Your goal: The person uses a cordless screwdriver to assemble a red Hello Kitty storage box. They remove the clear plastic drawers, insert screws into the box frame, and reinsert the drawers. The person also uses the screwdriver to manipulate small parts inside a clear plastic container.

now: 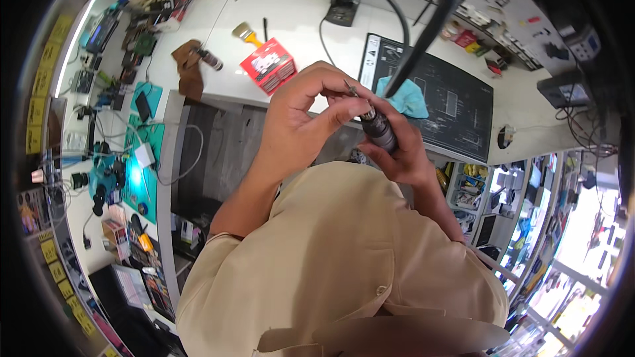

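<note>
In front of my chest, my right hand [409,152] is wrapped round the dark grey body of a handheld rotary tool [379,133], which points up and to the left. A thin metal bit [350,87] sticks out of its front end. My left hand [297,119] is curled over that end, with thumb and index finger closed on the collar beside the bit. Part of the collar is hidden behind the fingers. Both hands are raised near the front edge of the white bench [225,82].
On the bench are a red box [270,69], a yellow-handled brush [247,34], a brown cloth [190,69], and a small dark bottle [210,59]. At right, a light blue cloth [407,98] lies on a black mat [456,102] under a black hose [423,39]. A teal mat [157,185] is at left.
</note>
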### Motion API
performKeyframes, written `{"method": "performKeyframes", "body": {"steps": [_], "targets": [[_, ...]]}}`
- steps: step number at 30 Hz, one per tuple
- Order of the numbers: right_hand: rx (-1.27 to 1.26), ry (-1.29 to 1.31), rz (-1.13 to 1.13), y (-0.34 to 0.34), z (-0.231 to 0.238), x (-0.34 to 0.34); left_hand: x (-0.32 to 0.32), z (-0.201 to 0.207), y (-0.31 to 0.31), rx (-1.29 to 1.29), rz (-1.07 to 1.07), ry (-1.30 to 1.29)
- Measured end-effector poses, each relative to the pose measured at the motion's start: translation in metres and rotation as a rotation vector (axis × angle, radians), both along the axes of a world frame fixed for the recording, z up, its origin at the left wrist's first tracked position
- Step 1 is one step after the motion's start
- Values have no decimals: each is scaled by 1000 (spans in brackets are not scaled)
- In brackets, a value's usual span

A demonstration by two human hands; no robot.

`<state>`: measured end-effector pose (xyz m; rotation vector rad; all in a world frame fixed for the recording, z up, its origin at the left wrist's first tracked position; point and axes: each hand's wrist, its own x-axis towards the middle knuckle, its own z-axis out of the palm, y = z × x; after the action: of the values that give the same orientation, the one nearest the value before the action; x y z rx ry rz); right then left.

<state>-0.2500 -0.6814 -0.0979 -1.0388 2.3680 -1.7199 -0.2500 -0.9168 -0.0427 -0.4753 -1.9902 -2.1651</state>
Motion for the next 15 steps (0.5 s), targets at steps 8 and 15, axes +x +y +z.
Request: {"method": "performKeyframes", "body": {"steps": [8, 15], "targets": [[243, -12, 149, -58, 24, -7, 38, -29, -75, 79, 249, -102], [609, -142, 270, -82, -8, -12, 92, -58, -216, 336, 1328, -136]]}}
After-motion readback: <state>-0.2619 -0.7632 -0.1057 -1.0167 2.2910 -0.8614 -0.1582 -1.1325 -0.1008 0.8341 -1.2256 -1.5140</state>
